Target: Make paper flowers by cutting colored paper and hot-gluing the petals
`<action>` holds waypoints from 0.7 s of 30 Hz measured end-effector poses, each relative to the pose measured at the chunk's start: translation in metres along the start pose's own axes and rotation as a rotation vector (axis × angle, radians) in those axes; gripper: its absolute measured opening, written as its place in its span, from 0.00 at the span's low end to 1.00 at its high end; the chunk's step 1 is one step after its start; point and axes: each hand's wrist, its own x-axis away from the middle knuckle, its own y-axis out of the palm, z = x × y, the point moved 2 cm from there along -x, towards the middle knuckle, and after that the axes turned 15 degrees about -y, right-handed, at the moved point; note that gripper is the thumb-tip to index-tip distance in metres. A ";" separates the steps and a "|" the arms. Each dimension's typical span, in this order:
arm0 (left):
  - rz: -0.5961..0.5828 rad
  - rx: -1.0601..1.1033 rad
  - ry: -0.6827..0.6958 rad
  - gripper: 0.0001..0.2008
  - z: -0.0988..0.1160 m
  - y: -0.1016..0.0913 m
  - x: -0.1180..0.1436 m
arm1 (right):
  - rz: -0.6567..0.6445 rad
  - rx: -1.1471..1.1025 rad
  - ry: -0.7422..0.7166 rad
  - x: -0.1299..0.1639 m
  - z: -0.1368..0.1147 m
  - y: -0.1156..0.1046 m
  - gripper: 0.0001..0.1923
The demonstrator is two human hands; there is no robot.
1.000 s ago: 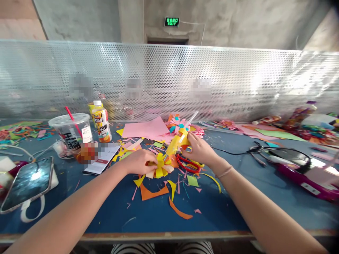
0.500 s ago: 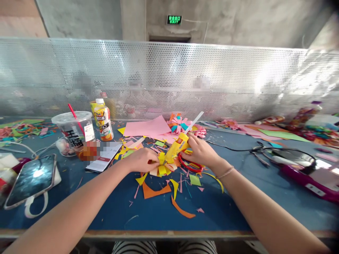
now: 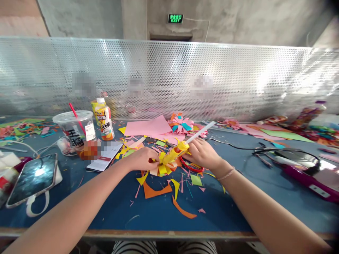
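In my right hand (image 3: pixel 200 151) is a yellow hot glue gun (image 3: pixel 175 152), with a long whitish glue stick (image 3: pixel 202 131) poking out of its back end. Its nozzle end points down and left over a yellow and cream paper flower (image 3: pixel 164 170), partly covering the flower's middle. My left hand (image 3: pixel 144 159) pinches the left edge of this flower. A coil of red cord (image 3: pixel 192 166) lies beneath my right hand. Orange paper scraps (image 3: pixel 157 189) and yellow slivers (image 3: pixel 176 187) lie just in front of the flower.
A plastic cup with a red straw (image 3: pixel 75 130), a drink bottle (image 3: pixel 104 121) and a phone (image 3: pixel 105 158) stand or lie left. Pink sheets (image 3: pixel 148 126) and a finished-looking pink paper flower (image 3: pixel 181 124) lie behind. At right is a purple power strip (image 3: pixel 309 181) with cables. A perforated metal screen (image 3: pixel 164 77) bounds the back.
The glue gun has tilted flatter, its back end and glue stick swinging lower and right. My right hand has turned with it. My left hand keeps its pinch on the flower.
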 end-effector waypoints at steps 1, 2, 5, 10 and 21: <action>-0.002 0.006 -0.002 0.09 -0.001 0.000 0.000 | 0.009 -0.015 -0.004 0.000 0.000 0.000 0.12; -0.006 0.013 -0.003 0.09 -0.001 0.001 0.000 | 0.020 -0.029 -0.010 0.000 0.000 0.000 0.12; -0.018 0.026 -0.003 0.09 -0.003 0.001 0.000 | 0.024 -0.031 -0.032 0.000 -0.001 -0.001 0.12; -0.023 0.039 -0.023 0.09 -0.002 0.000 0.000 | 0.052 0.056 -0.085 -0.001 -0.003 -0.006 0.11; -0.007 0.041 -0.018 0.10 -0.003 0.002 -0.001 | 0.191 0.187 -0.194 -0.004 -0.006 -0.016 0.08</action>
